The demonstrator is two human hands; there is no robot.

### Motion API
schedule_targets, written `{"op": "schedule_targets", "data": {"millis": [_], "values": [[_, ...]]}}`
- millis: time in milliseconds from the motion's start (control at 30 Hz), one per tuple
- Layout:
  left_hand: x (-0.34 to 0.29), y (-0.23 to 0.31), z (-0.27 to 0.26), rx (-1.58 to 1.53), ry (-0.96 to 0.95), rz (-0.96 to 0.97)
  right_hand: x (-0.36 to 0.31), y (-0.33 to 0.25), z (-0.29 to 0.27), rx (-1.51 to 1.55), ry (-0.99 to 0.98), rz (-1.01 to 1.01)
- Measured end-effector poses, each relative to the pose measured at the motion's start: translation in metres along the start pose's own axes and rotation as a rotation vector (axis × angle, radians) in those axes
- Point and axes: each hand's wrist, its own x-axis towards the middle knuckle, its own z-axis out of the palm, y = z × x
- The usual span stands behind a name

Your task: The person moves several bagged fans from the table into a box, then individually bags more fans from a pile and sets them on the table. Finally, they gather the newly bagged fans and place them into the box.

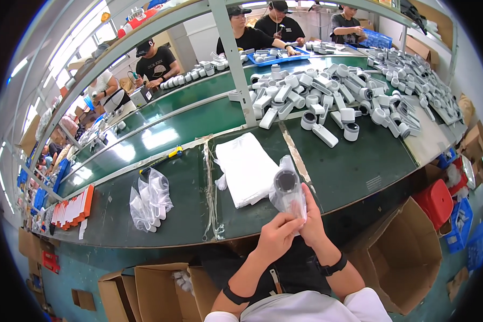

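Observation:
Over the near edge of the bench, both hands hold a white handheld device with a round, dark-centred head (286, 181), inside a transparent plastic bag. My left hand (276, 234) pinches the lower end of the bag with thumb and fingers. Along the bag's right side, my right hand (313, 221) grips it, fingers pointing up; the device's lower part is partly hidden by the hands. Just beyond lies a stack of white plastic bags (244, 169). Left of that, several bagged white devices (151, 199) rest together on the green bench.
A large heap of white devices (327, 94) covers the far right. A yellow-and-black tool (175, 152) and orange-and-white boxes (72, 208) lie leftward. A metal post (233, 59) rises beyond the bags. Cardboard boxes (408, 252) stand below the bench; co-workers (156, 64) sit across.

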Motion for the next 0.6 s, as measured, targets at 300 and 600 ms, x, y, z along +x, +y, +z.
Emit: {"op": "schedule_targets", "data": {"millis": [300, 600], "values": [[-0.022, -0.019, -0.008, -0.727, 0.222, -0.659, -0.007, 0.014, 0.007, 0.157, -0.089, -0.059], [-0.029, -0.021, -0.03, -1.119, 0.204, -0.865, -0.005, -0.022, 0.029, -0.887, 0.147, -0.72]]}}
